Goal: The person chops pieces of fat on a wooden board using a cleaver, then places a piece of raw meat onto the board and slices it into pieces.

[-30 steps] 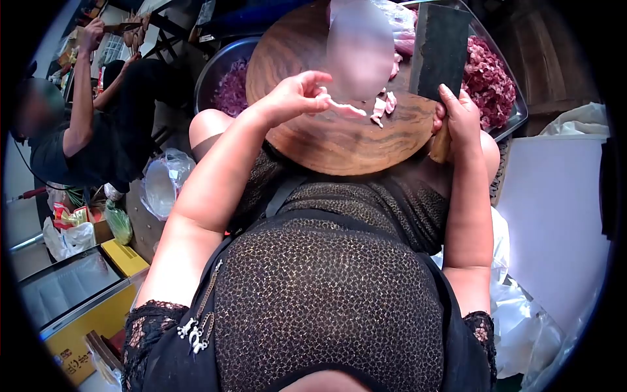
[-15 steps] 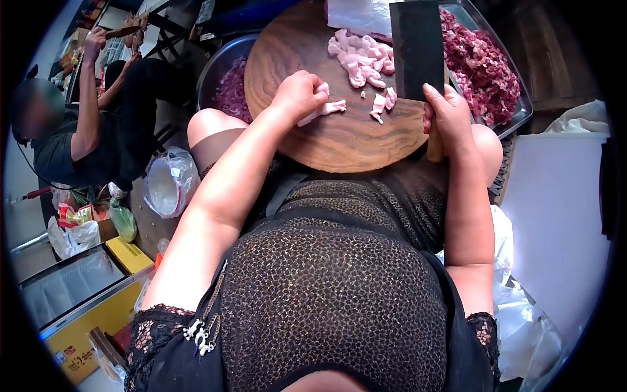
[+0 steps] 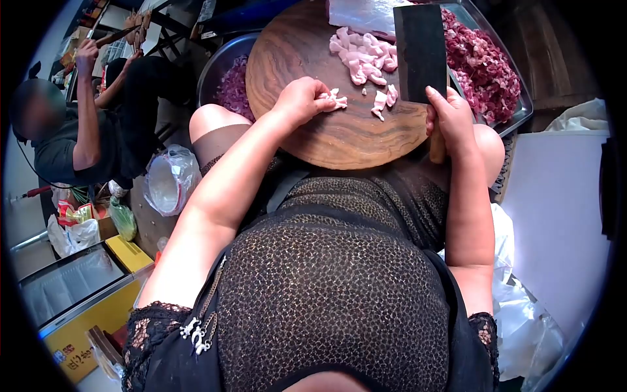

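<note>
On the round wooden board (image 3: 353, 140) my left hand (image 3: 302, 99) pinches a small pale meat strip (image 3: 336, 99) near the board's middle. My right hand (image 3: 449, 117) is wrapped round the wooden handle of a cleaver (image 3: 420, 55), whose broad dark blade stands up over the board's right side. Between the hands lie a few small meat bits (image 3: 379, 103). Behind them are a pile of pale pink strips (image 3: 362, 57) and a larger white-and-pink slab (image 3: 362, 14), partly hidden by the blade.
A metal tray of chopped red meat (image 3: 480, 65) is at the right. Left of the board stands a metal bowl (image 3: 208, 72) with more meat. Another person (image 3: 72, 140) sits at the far left holding a knife. A white box (image 3: 555, 196) stands at the right.
The strip lay stretched out from my left hand and is now bunched at its fingertips. The cleaver has moved left since the first frame. A blurred shape over the board is gone.
</note>
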`<state>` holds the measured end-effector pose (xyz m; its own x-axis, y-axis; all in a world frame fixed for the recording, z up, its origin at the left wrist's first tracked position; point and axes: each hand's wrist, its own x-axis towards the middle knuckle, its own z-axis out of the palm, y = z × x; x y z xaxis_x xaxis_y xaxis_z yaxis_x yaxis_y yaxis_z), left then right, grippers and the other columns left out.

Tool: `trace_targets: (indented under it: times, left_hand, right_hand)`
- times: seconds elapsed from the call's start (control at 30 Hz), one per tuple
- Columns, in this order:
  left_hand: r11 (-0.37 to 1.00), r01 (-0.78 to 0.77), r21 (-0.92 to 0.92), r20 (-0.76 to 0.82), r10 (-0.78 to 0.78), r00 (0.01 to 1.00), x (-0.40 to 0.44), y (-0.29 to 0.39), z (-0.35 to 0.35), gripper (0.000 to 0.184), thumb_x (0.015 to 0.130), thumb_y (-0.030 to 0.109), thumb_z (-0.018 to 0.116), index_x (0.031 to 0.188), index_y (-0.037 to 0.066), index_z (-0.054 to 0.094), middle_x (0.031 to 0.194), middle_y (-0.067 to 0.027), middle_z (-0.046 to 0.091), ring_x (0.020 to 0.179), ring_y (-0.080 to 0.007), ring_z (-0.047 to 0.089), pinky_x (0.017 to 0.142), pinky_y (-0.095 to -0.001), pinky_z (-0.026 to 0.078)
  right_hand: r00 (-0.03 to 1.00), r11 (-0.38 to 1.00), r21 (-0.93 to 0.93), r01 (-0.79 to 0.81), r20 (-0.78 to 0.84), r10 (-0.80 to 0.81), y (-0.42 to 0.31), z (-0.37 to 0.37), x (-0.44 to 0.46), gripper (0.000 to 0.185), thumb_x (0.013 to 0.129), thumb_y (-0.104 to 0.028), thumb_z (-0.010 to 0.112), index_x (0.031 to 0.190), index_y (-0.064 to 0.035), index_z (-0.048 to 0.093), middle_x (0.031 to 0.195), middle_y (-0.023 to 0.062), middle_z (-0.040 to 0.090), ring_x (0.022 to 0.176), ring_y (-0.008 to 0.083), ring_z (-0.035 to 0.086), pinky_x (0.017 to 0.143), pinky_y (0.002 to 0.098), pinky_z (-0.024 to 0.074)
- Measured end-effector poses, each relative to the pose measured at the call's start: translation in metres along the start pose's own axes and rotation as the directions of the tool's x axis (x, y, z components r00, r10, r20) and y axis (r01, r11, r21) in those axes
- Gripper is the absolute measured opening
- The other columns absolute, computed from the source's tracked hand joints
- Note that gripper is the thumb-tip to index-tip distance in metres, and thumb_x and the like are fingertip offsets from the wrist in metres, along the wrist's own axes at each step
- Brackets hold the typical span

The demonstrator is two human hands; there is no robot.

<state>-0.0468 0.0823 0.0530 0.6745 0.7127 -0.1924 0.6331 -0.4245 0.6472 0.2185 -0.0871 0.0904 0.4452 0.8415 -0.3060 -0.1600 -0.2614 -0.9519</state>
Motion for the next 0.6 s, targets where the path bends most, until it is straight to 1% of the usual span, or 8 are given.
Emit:
trace_targets:
  times: [0.13, 0.2, 0.23, 0.37, 0.5, 0.53, 0.57, 0.6]
  left_hand:
    - [0.993, -0.078, 0.092, 0.011, 0.078, 0.997, -0.011, -0.006, -0.009, 0.033, 0.077, 0.023, 0.081, 0.102, 0.002, 0.072, 0.088, -0.0126, 0.066, 0.084, -0.0248, 0.065, 0.077, -0.0340, 0.052]
    - [0.979, -0.108, 0.171, 0.001, 0.109, 0.994, -0.020, -0.011, -0.014, 0.032, 0.077, 0.023, 0.080, 0.101, 0.003, 0.072, 0.096, -0.0142, 0.065, 0.091, -0.0270, 0.064, 0.081, -0.0353, 0.051]
    - [0.986, -0.075, 0.149, -0.018, 0.079, 0.997, -0.025, -0.011, -0.014, 0.035, 0.076, 0.023, 0.081, 0.103, 0.004, 0.070, 0.097, -0.0148, 0.063, 0.094, -0.0289, 0.063, 0.083, -0.0370, 0.051]
    - [0.966, -0.110, 0.235, -0.044, 0.123, 0.991, -0.039, -0.006, -0.014, 0.033, 0.075, 0.019, 0.077, 0.102, 0.004, 0.067, 0.098, -0.0150, 0.063, 0.096, -0.0332, 0.062, 0.085, -0.0384, 0.050]
    - [0.935, -0.104, 0.340, -0.082, 0.140, 0.987, -0.027, -0.016, -0.003, 0.026, 0.076, 0.014, 0.074, 0.099, 0.003, 0.066, 0.089, -0.0126, 0.066, 0.084, -0.0277, 0.066, 0.076, -0.0353, 0.053]
    - [0.983, 0.054, 0.177, -0.003, -0.054, 0.999, -0.023, -0.012, -0.006, 0.024, 0.076, 0.012, 0.073, 0.097, 0.002, 0.066, 0.084, -0.0109, 0.067, 0.076, -0.0234, 0.066, 0.071, -0.0334, 0.053]
    - [0.973, 0.231, 0.029, 0.113, -0.233, 0.966, -0.020, -0.008, -0.009, 0.022, 0.077, 0.010, 0.072, 0.095, 0.001, 0.065, 0.079, -0.0092, 0.068, 0.069, -0.0192, 0.066, 0.065, -0.0315, 0.053]
    - [0.920, 0.361, -0.154, 0.231, -0.322, 0.918, -0.021, -0.002, -0.017, 0.029, 0.077, 0.012, 0.076, 0.099, -0.001, 0.063, 0.073, -0.0068, 0.068, 0.062, -0.0129, 0.064, 0.057, -0.0284, 0.051]
  right_hand:
    - [1.000, 1.000, -0.012, 0.013, 0.014, -0.013, -0.001, -0.001, -0.003, 0.026, 0.096, -0.022, 0.063, 0.080, -0.0078, 0.048, 0.059, 0.0007, 0.052, 0.043, 0.0111, 0.049, 0.040, 0.0256, 0.0402]
    - [1.000, 1.000, -0.030, 0.001, -0.001, -0.001, 0.000, -0.002, -0.004, 0.026, 0.096, -0.022, 0.063, 0.080, -0.0077, 0.048, 0.059, 0.0008, 0.052, 0.043, 0.0110, 0.049, 0.040, 0.0257, 0.0401]
    - [1.000, 1.000, -0.029, 0.002, 0.000, -0.002, 0.000, -0.002, -0.003, 0.026, 0.096, -0.022, 0.063, 0.080, -0.0077, 0.048, 0.059, 0.0008, 0.052, 0.043, 0.0110, 0.049, 0.040, 0.0257, 0.0401]
    - [1.000, 1.000, -0.022, 0.002, 0.002, -0.002, 0.000, -0.001, -0.002, 0.026, 0.096, -0.023, 0.063, 0.080, -0.0077, 0.048, 0.059, 0.0010, 0.052, 0.043, 0.0112, 0.049, 0.040, 0.0258, 0.0400]
    - [1.000, 1.000, 0.010, -0.007, 0.029, 0.006, -0.001, -0.001, -0.003, 0.025, 0.096, -0.023, 0.063, 0.081, -0.0072, 0.050, 0.060, 0.0009, 0.052, 0.044, 0.0115, 0.050, 0.040, 0.0260, 0.0406]
    - [1.000, 1.000, 0.009, -0.003, 0.024, 0.002, -0.003, -0.001, -0.003, 0.025, 0.096, -0.023, 0.063, 0.081, -0.0072, 0.050, 0.060, 0.0009, 0.052, 0.044, 0.0115, 0.050, 0.040, 0.0260, 0.0406]
    - [1.000, 1.000, 0.018, -0.010, 0.012, 0.010, -0.003, 0.000, -0.004, 0.025, 0.096, -0.023, 0.063, 0.082, -0.0071, 0.050, 0.060, 0.0009, 0.052, 0.044, 0.0115, 0.050, 0.040, 0.0261, 0.0410]
    - [1.000, 0.999, 0.030, -0.020, -0.001, 0.021, -0.002, 0.001, -0.005, 0.024, 0.096, -0.023, 0.063, 0.082, -0.0069, 0.051, 0.061, 0.0008, 0.052, 0.045, 0.0115, 0.050, 0.041, 0.0262, 0.0414]
